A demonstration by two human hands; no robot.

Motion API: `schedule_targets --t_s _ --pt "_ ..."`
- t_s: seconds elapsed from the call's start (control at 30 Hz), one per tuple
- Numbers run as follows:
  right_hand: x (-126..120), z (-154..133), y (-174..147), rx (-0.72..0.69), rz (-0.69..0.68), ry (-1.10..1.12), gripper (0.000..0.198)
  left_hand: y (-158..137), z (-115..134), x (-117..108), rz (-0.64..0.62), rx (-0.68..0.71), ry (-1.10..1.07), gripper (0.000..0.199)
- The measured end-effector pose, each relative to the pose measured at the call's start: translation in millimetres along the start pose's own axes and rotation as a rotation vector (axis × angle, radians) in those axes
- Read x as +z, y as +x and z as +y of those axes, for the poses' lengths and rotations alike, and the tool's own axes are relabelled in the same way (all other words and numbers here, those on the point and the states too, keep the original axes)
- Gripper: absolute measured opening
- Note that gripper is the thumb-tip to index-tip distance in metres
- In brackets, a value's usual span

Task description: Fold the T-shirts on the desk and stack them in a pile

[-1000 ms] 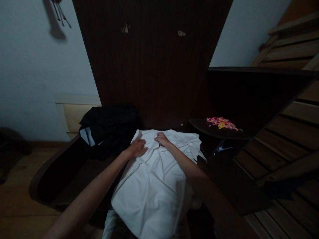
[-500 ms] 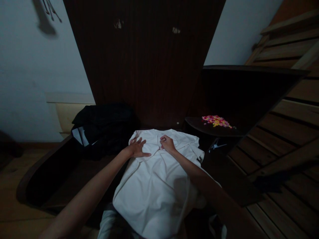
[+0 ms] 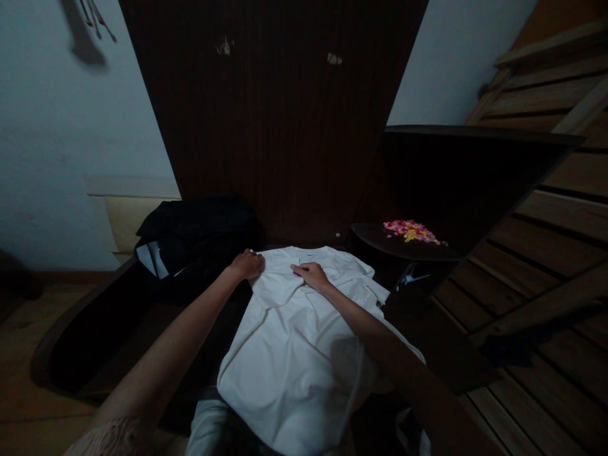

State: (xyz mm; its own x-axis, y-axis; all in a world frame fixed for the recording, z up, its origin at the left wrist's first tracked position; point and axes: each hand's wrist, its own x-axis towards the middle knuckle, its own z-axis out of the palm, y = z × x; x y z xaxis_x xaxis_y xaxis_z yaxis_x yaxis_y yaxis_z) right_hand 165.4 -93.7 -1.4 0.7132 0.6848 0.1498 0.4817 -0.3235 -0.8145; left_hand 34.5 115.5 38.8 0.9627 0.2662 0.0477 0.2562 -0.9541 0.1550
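A white shirt [image 3: 289,342] lies spread out in front of me, its neck end away from me and its lower part creased and hanging toward my lap. My left hand [image 3: 247,265] is closed on the shirt's upper left corner, by the shoulder, with the fingers curled round the cloth. Just below the neckline, my right hand [image 3: 311,276] rests with its fingers together, pinching the front of the shirt; its fingertips are partly hidden. Folds run across the cloth between the two hands.
A dark garment pile [image 3: 199,237] lies on the left of the dark wooden seat [image 3: 90,323]. Small pink, red and yellow pieces [image 3: 412,232] are heaped on a shelf at right, above a pale metal object [image 3: 411,277]. A tall dark panel [image 3: 275,139] stands behind; wooden slats [image 3: 560,234] line the right.
My left hand has gone from lying spread on the shirt to gripping its upper left corner, slightly farther left and up. My right hand has shifted a little left and down, its fingers straighter.
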Motion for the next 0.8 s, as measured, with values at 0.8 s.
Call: schedule_targets --t_s 0.8 --pt "29 -59 -13 0.195 -0.19 0.797 0.026 -68 26 -10 0.222 0.198 -0.267 0.062"
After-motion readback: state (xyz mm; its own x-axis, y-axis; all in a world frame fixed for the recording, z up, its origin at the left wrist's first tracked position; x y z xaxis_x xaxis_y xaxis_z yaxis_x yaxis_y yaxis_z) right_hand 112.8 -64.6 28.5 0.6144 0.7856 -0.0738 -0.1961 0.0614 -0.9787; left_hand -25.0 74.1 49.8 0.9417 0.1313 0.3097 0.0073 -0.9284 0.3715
